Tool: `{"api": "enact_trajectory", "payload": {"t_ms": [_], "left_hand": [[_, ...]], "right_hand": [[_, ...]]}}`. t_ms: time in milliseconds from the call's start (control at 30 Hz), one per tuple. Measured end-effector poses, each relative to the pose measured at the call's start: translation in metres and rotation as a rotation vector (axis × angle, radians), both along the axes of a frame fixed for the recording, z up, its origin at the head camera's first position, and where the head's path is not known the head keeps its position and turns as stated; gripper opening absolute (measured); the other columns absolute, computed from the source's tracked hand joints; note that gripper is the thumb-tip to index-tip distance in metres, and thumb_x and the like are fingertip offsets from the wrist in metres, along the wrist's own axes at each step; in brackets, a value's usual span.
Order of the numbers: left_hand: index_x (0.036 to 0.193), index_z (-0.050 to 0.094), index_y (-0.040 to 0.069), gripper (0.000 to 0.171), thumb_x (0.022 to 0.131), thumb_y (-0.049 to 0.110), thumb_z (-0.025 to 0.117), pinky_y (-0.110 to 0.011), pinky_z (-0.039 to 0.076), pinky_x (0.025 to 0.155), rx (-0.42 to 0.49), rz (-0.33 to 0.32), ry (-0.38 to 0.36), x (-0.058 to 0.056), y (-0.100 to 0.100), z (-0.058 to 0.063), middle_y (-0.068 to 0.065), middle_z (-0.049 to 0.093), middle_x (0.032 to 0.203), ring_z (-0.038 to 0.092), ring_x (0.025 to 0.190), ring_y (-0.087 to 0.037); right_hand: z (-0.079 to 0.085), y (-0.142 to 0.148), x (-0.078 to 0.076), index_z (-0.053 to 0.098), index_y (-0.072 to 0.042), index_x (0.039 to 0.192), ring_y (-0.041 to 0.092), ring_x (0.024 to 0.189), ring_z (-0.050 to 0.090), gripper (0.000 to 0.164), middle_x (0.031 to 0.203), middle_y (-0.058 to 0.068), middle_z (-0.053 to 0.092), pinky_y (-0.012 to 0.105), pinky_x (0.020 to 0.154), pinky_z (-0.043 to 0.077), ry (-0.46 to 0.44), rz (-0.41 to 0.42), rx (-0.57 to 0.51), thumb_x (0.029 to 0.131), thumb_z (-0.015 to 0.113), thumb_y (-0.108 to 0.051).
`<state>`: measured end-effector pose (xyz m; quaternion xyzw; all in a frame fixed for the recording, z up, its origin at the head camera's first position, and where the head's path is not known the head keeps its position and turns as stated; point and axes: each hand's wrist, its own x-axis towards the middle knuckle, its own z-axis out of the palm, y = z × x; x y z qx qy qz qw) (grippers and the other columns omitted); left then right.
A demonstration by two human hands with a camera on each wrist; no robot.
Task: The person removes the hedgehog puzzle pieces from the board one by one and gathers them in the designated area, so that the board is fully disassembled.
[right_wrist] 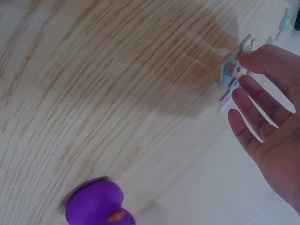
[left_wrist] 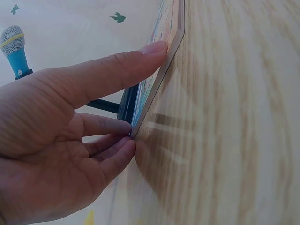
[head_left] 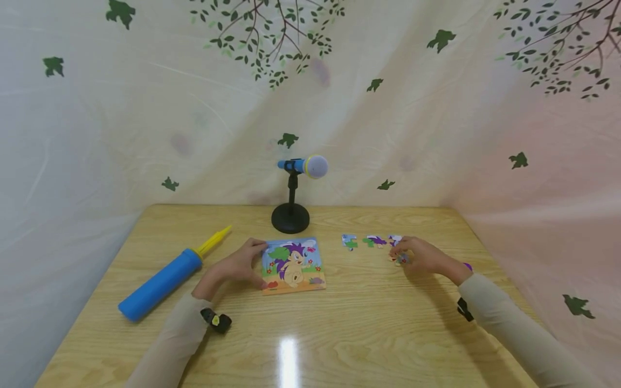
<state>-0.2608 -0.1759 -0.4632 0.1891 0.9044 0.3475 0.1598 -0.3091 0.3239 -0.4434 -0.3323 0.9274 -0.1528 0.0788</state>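
Closest, a blue pump lies left of the board. Thumb and fingers of the left hand grip the board's left edge. Right of the board, the right hand bends over loose pieces; whether it pinches one cannot be told. Farther right sits a purple duck. Behind the board stands a microphone.

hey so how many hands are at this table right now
2. The left hand touches the left edge of the hedgehog puzzle; the right hand is at the loose puzzle pieces. No hand seems hidden.
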Motion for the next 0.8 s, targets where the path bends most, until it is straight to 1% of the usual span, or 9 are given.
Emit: {"api": "enact_trajectory", "payload": {"t_ms": [100, 267, 333, 433, 467, 567, 600, 700, 800], "left_hand": [[0.155, 0.034, -0.004, 0.102, 0.076, 0.026, 0.091, -0.062, 0.031, 0.12, 0.003, -0.001, 0.002, 0.0, -0.001, -0.001, -0.026, 0.029, 0.154, 0.034, 0.14, -0.045], [0.156, 0.034, -0.004, 0.102, 0.077, 0.027, 0.091, -0.062, 0.031, 0.12, 0.002, -0.005, 0.003, -0.001, -0.001, -0.002, -0.026, 0.029, 0.154, 0.034, 0.14, -0.044], [0.156, 0.034, -0.004, 0.102, 0.077, 0.028, 0.09, -0.062, 0.031, 0.12, 0.001, -0.006, 0.002, -0.001, -0.002, -0.002, -0.026, 0.029, 0.154, 0.034, 0.139, -0.044], [0.156, 0.034, -0.004, 0.102, 0.077, 0.028, 0.091, -0.062, 0.031, 0.12, 0.007, -0.002, -0.003, -0.001, -0.002, -0.001, -0.025, 0.029, 0.154, 0.034, 0.139, -0.044], [0.156, 0.034, -0.004, 0.102, 0.077, 0.028, 0.091, -0.062, 0.031, 0.12, 0.007, -0.002, -0.003, -0.001, -0.002, -0.002, -0.025, 0.029, 0.154, 0.034, 0.14, -0.044], [0.156, 0.034, -0.003, 0.102, 0.077, 0.028, 0.091, -0.062, 0.031, 0.12, 0.007, -0.001, -0.006, -0.001, -0.002, -0.003, -0.025, 0.028, 0.155, 0.034, 0.14, -0.044], [0.156, 0.034, -0.003, 0.102, 0.077, 0.028, 0.091, -0.062, 0.031, 0.12, 0.005, 0.0, -0.008, -0.001, -0.003, -0.003, -0.025, 0.028, 0.155, 0.034, 0.14, -0.044], [0.156, 0.034, -0.003, 0.102, 0.077, 0.029, 0.091, -0.062, 0.031, 0.12, 0.004, 0.0, -0.009, -0.002, -0.002, -0.004, -0.025, 0.028, 0.155, 0.034, 0.14, -0.044], [0.156, 0.034, -0.003, 0.102, 0.077, 0.029, 0.091, -0.062, 0.031, 0.12, 0.001, 0.0, -0.009, -0.002, -0.001, -0.004, -0.024, 0.028, 0.155, 0.034, 0.14, -0.044]], "right_hand": [[0.002, -0.008, 0.002, 0.072, 0.001, 0.119, 0.03, 0.095, 0.063, 0.036, 0.109, 0.014, 0.068, 0.047, 0.08, 0.057, 0.005, -0.001, -0.017, 0.084, 0.077, 0.005], [0.001, -0.034, 0.005, 0.071, 0.001, 0.122, 0.035, 0.102, 0.061, 0.037, 0.116, 0.017, 0.068, 0.046, 0.08, 0.056, -0.018, 0.007, -0.056, 0.086, 0.074, 0.0], [-0.002, -0.048, 0.005, 0.071, 0.0, 0.121, 0.039, 0.11, 0.062, 0.035, 0.119, 0.016, 0.069, 0.049, 0.087, 0.056, -0.007, 0.029, -0.073, 0.086, 0.073, 0.0], [-0.005, -0.07, 0.004, 0.072, 0.0, 0.12, 0.041, 0.113, 0.063, 0.033, 0.118, 0.016, 0.07, 0.056, 0.094, 0.055, 0.006, 0.084, -0.116, 0.087, 0.07, 0.001], [-0.006, -0.078, 0.004, 0.072, 0.0, 0.12, 0.041, 0.116, 0.062, 0.033, 0.118, 0.015, 0.071, 0.058, 0.099, 0.052, 0.011, 0.102, -0.124, 0.087, 0.07, 0.001], [-0.006, -0.103, 0.004, 0.071, 0.0, 0.121, 0.039, 0.113, 0.063, 0.033, 0.117, 0.015, 0.07, 0.057, 0.097, 0.053, -0.027, 0.136, -0.161, 0.088, 0.068, 0.002], [-0.006, -0.111, 0.003, 0.071, -0.001, 0.121, 0.037, 0.112, 0.063, 0.034, 0.117, 0.015, 0.07, 0.055, 0.094, 0.055, -0.038, 0.146, -0.169, 0.088, 0.068, 0.002], [-0.005, -0.137, 0.003, 0.072, -0.002, 0.122, 0.033, 0.109, 0.064, 0.035, 0.117, 0.013, 0.07, 0.05, 0.094, 0.056, -0.067, 0.164, -0.173, 0.087, 0.069, 0.0], [-0.003, -0.162, 0.004, 0.071, -0.003, 0.124, 0.03, 0.11, 0.063, 0.037, 0.119, 0.013, 0.069, 0.048, 0.097, 0.056, -0.076, 0.194, -0.159, 0.087, 0.071, -0.002]]}}
